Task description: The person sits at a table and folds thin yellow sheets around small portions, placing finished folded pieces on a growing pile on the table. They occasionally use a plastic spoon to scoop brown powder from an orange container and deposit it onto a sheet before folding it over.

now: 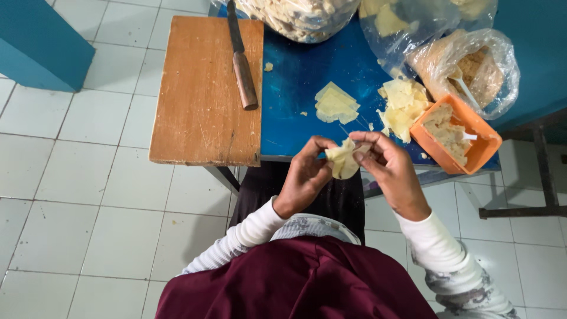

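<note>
Both hands hold one pale yellow dough wrapper [343,160] just off the near edge of the blue table [295,82]. My left hand [305,175] pinches its left side. My right hand [390,168] curls over its right side. The wrapper looks folded; what is inside it is hidden. On the table past my hands lie a small stack of flat wrappers [335,104] and a looser pile of wrappers [404,107]. An orange square tub [481,139] of beige filling with a white spoon stands to the right of my right hand.
A wooden cutting board [201,94] overhangs the table's left side, with a wooden-handled knife [241,59] on it. Clear plastic bags [472,65] of food stand at the table's far and right edges. White floor tiles lie all around. A dark frame leg [546,171] stands at right.
</note>
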`<state>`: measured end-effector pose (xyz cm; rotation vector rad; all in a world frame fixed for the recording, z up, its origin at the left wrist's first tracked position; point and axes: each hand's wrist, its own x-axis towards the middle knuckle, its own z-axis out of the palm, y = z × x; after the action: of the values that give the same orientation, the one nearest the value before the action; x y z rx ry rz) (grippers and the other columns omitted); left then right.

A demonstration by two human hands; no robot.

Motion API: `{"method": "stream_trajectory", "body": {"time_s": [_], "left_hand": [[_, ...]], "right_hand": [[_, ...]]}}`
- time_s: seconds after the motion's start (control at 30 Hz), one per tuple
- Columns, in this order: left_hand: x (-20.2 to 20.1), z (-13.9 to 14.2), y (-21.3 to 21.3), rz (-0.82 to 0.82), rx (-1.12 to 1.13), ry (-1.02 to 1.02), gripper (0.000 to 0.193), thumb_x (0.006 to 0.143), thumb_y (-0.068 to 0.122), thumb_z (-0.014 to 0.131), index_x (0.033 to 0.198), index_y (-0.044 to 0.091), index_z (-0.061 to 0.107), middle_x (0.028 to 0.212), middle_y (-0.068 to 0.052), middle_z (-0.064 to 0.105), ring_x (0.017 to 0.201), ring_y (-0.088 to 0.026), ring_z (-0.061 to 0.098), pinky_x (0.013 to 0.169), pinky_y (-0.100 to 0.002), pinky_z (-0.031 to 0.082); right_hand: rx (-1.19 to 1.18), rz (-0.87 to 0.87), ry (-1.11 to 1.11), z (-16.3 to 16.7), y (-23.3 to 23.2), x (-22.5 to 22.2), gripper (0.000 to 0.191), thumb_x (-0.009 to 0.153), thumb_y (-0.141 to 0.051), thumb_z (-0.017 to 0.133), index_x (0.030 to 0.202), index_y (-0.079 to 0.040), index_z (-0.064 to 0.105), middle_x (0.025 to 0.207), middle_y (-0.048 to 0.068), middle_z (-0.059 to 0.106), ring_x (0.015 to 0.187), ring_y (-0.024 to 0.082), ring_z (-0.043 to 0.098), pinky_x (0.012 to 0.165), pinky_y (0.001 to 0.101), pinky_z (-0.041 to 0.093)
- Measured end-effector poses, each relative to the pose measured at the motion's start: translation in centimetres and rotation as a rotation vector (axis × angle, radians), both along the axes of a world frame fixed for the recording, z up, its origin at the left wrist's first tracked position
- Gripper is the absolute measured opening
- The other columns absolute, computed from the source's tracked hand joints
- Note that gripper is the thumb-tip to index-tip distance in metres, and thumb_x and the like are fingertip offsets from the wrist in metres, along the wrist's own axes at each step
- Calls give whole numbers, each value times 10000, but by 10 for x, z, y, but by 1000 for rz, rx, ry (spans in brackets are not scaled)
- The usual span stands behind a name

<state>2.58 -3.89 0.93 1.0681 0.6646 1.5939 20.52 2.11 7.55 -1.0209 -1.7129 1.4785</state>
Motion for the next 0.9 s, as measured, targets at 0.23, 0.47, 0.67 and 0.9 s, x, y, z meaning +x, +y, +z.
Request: {"method": "stream_trajectory", "body": {"time_s": [0.23,0.47,0.67,0.9], "left_hand": [[-1,-13,5,-206,-209,-571,162,1030,144,579,1138,63,490,1116,-74,561,1075,-146,612,955,-310,532],[1,-19,3,-126,-276,-328,157,1002,70,663,1021,65,507,996,-34,613,962,-121,618,864,-298,517],[-14,-23,-7,-37,-292,-286,138,996,44,651,1023,79,521,978,-24,605,937,-101,597,865,-264,480],[-30,-30,-18,38,-376,-357,176,994,35,666,1043,90,505,978,-27,623,918,-103,608,853,-280,491]], "right_hand": [[235,58,-129,13,-4,-7,160,997,-41,625,1139,-7,690,1049,30,743,931,61,674,818,228,545],[172,146,-202,15,20,5,126,1013,-61,604,1075,-13,702,973,29,731,870,57,648,771,210,523],[-62,220,-168,13,65,13,167,1020,-75,610,1147,-11,697,985,45,697,891,81,647,841,242,530],[305,101,-426,33,107,-9,180,994,-75,625,1144,-66,724,1036,48,768,854,130,720,766,290,595]]}}
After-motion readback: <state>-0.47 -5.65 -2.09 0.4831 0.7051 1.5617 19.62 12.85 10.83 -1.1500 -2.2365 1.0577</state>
